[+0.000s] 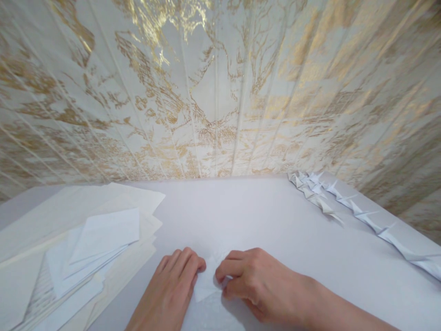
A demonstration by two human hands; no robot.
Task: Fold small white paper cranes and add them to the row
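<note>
A small white piece of paper lies on the white table near its front edge. My left hand rests flat on the paper's left side, fingers together and pressing down. My right hand curls over the paper's right side, its fingertips pinching or pressing the paper's edge. Most of the paper is hidden under both hands.
A loose pile of white and cream paper sheets covers the table's left side. Two rows of folded white paper shapes run along the right edge by the wall. A cream and gold patterned wall stands right behind the table.
</note>
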